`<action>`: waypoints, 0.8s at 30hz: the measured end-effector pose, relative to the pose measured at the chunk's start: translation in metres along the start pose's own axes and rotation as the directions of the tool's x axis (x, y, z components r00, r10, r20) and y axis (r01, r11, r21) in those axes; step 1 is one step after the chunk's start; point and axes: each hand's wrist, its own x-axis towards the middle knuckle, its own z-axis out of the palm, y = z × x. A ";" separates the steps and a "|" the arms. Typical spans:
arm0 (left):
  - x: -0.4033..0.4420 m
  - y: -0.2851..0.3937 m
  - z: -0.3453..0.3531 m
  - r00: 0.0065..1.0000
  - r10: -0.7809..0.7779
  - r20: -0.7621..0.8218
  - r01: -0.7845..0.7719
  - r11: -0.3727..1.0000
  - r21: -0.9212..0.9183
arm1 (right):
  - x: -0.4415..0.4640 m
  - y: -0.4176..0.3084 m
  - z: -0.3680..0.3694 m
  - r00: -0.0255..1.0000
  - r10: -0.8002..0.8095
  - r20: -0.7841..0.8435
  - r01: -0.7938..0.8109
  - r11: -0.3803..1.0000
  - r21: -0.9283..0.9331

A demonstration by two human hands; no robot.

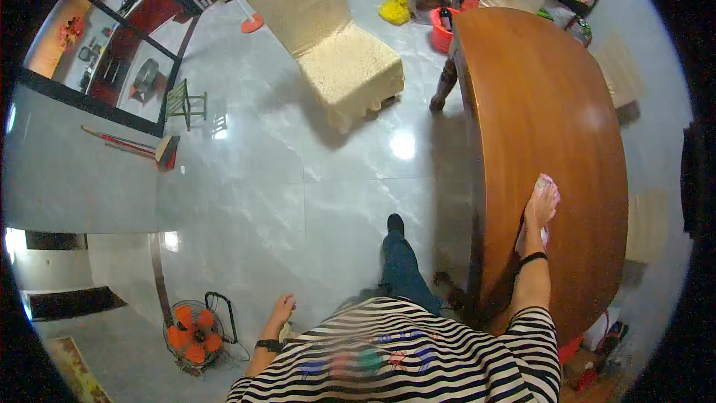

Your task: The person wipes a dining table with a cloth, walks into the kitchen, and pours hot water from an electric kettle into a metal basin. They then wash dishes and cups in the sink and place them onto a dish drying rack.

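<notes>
On the wooden tabletop [537, 104] a pink and white cloth [546, 180] lies bunched under my right hand [542, 207]. My right palm presses down on it, and cloth shows past the fingertips and beside the wrist. My left hand [283, 307] hangs low at my side over the tiled floor, away from the table. Its fingers are loosely bent and a little apart, with nothing visible in them.
A chair with a cream cover [347, 67] stands ahead on the floor. An orange-bladed fan [195, 333] is at the lower left. A broom and dustpan [165, 153] and a small folding stool [185, 103] are farther left. A red basin [441, 33] sits behind the table.
</notes>
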 end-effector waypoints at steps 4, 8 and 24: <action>0.016 0.055 -0.004 1.000 -0.015 -0.027 0.012 0.996 -0.089 | 0.081 -0.093 -0.001 0.981 -0.181 -0.073 0.182 0.983 0.012; 0.013 0.119 -0.006 0.999 -0.004 -0.032 0.002 0.998 -0.059 | 0.140 -0.197 0.020 0.914 -0.358 -0.193 0.363 0.932 -0.010; 0.125 0.030 -0.104 0.980 0.201 -0.014 -0.199 0.978 0.060 | 0.078 -0.224 0.017 0.869 -0.438 -0.232 0.387 0.307 0.869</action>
